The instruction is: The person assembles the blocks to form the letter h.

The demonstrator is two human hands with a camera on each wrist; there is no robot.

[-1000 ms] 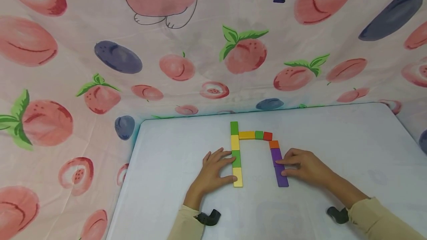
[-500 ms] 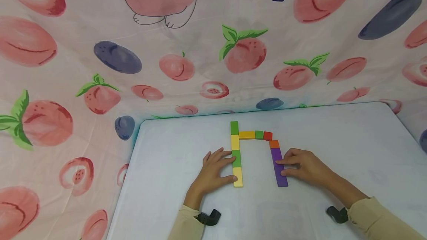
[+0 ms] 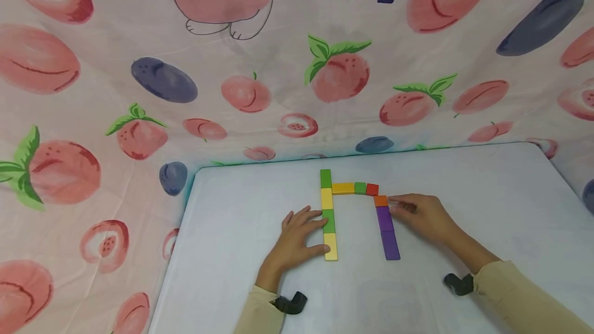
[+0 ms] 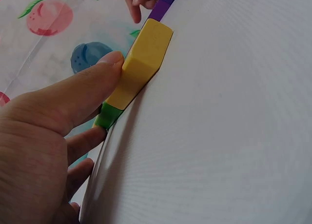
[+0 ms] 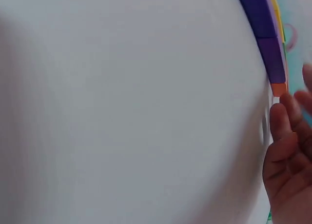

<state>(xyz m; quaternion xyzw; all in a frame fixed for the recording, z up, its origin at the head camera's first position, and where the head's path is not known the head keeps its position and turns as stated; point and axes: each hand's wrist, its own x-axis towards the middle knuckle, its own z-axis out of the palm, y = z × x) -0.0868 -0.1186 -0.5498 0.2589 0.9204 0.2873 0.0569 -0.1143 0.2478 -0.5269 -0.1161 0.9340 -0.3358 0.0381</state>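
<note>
Coloured blocks lie flat on a white table in an arch. Its left column has a green block, a yellow block, a second green block and a pale yellow block. My left hand rests beside that column, thumb on the pale yellow block and fingers at the lower green one. My right hand has its fingertips at the right side of the orange block, which tops two purple blocks. In the right wrist view its fingers are loosely bent beside the orange block.
Across the top run a yellow block, a small green block and a red block. The table meets a fruit-print cloth at its back and left sides. Black straps sit by the sleeves.
My right hand has moved up from the purple blocks to the orange block. The right column has shifted very slightly left. My left hand has stayed in place.
</note>
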